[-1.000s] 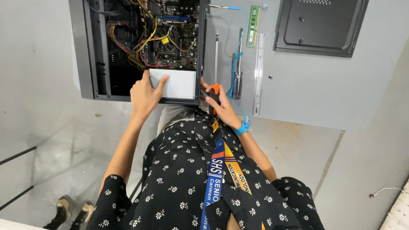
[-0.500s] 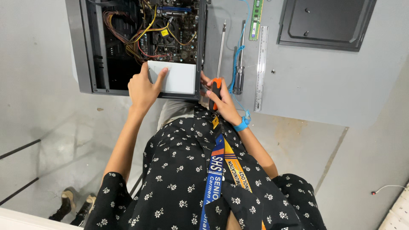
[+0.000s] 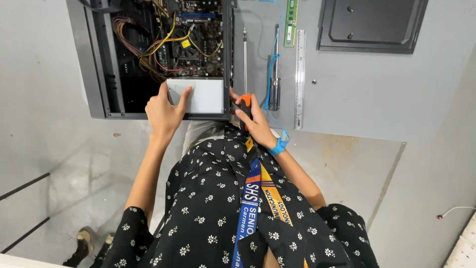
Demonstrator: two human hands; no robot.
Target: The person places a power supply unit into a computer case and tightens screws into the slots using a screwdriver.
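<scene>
An open dark computer case [image 3: 99, 64] lies on a grey table [image 3: 357, 99], with a motherboard and yellow, red and black wires inside. My left hand [image 3: 164, 111] rests on a pale grey box-shaped power supply [image 3: 201, 97] at the case's near edge, thumb on its top face. My right hand [image 3: 257, 124], wearing a blue wrist strap [image 3: 278, 146], grips an orange-handled screwdriver [image 3: 246, 103]. Its long shaft runs away from me along the case's right wall.
To the right of the case lie a black-handled screwdriver [image 3: 274, 94], a blue coiled cable [image 3: 270, 59], a green memory stick [image 3: 292, 22], a steel ruler [image 3: 300, 79] and the dark side panel [image 3: 372, 25]. A lanyard [image 3: 250, 198] hangs on my dotted dress. Shoes [image 3: 87, 243] show on the floor.
The view has shifted slightly, so the case sits a little higher in the frame. Both hands stay where they were, on the power supply and on the screwdriver.
</scene>
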